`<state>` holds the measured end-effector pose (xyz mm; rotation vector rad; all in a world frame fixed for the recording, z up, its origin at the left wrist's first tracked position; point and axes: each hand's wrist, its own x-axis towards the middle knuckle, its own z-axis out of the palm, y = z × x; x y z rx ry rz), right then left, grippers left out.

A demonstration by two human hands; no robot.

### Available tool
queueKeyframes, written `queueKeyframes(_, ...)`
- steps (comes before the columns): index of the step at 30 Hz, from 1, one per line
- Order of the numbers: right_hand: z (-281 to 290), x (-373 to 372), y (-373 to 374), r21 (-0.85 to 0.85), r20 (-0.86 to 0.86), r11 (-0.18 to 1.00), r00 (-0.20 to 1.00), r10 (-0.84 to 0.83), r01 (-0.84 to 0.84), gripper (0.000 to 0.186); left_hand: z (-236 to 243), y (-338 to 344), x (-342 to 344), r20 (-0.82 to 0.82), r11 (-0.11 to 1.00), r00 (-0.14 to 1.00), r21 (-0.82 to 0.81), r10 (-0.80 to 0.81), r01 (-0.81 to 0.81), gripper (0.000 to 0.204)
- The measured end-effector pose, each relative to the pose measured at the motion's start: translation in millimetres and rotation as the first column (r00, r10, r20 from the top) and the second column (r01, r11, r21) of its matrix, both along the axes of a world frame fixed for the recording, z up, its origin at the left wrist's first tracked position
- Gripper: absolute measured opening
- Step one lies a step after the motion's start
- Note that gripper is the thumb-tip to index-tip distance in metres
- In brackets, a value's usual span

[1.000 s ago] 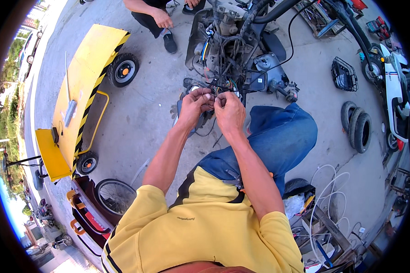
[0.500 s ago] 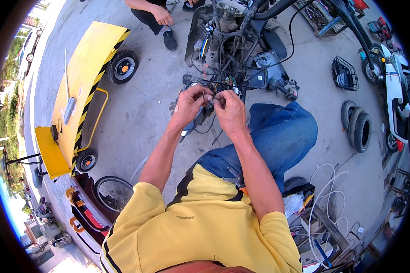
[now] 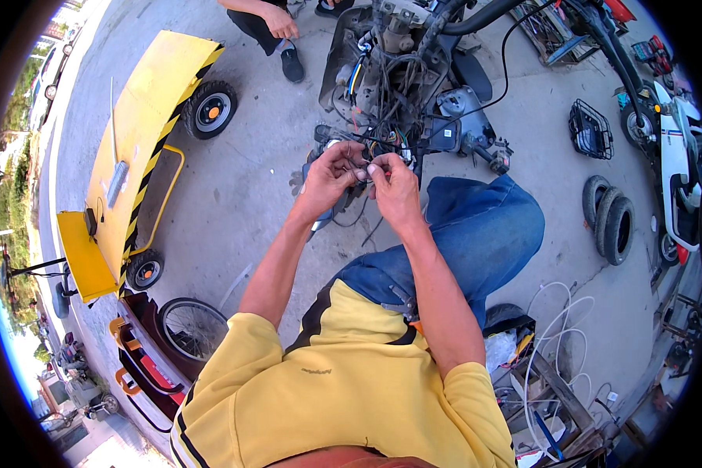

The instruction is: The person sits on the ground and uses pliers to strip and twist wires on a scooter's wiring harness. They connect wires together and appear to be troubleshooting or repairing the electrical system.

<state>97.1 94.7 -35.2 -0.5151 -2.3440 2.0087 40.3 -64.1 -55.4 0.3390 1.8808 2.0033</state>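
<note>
In front of me stands a stripped-down scooter (image 3: pixel 398 48) with its wiring exposed. My left hand (image 3: pixel 329 178) is closed, thumb and fingers pinching a thin dark wire (image 3: pixel 366 162) beside the wiring bundle. Close against it, my right hand (image 3: pixel 395 187) is also closed in a pinch on the wire, fingertips nearly touching those of the left. The wire's ends are too small to make out. Just beyond my fingers lies a tangle of coloured wires (image 3: pixel 388 140). Loose dark cables hang below my hands.
A yellow cart (image 3: pixel 144 101) with black wheels stands at the left. Another person's hand (image 3: pixel 281 22) and shoe (image 3: pixel 292 65) show at the top. On the right are a black basket (image 3: pixel 590 129), several tyres (image 3: pixel 619 230) and a white scooter (image 3: pixel 680 187). White tubing (image 3: pixel 529 366) coils at lower right.
My fingertips have shifted slightly on the wire, the right hand turning a little. The whole view has moved slightly; both hands remain together at the wiring.
</note>
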Motion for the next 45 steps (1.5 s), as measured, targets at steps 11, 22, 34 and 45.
queueKeyframes(11, -3, -1, -1, 0.082, 0.000, 0.995, 0.998, 0.062, -0.062, 0.016, -1, -10, -5, -0.063, 0.991, 0.998, -0.131, -0.022, 0.014, 0.010)
queueKeyframes(22, 2, 0, -10, 0.181, -0.152, 0.981, 0.988, -0.036, 0.064, 0.010, -1, 2, -9, 0.578, 0.985, 0.815, 0.106, 0.049, -0.135, 0.011)
queueKeyframes(34, -13, -8, -6, 0.250, -0.184, 0.934, 0.960, -0.212, 0.254, 0.011, -16, 23, 2, 0.267, 0.954, 0.916, -0.058, 0.298, -0.293, 0.013)
queueKeyframes(45, -12, -16, -13, 0.273, -0.213, 0.940, 0.966, -0.149, 0.205, 0.010, -27, 27, 17, 0.106, 0.931, 0.927, -0.105, 0.360, -0.350, 0.013)
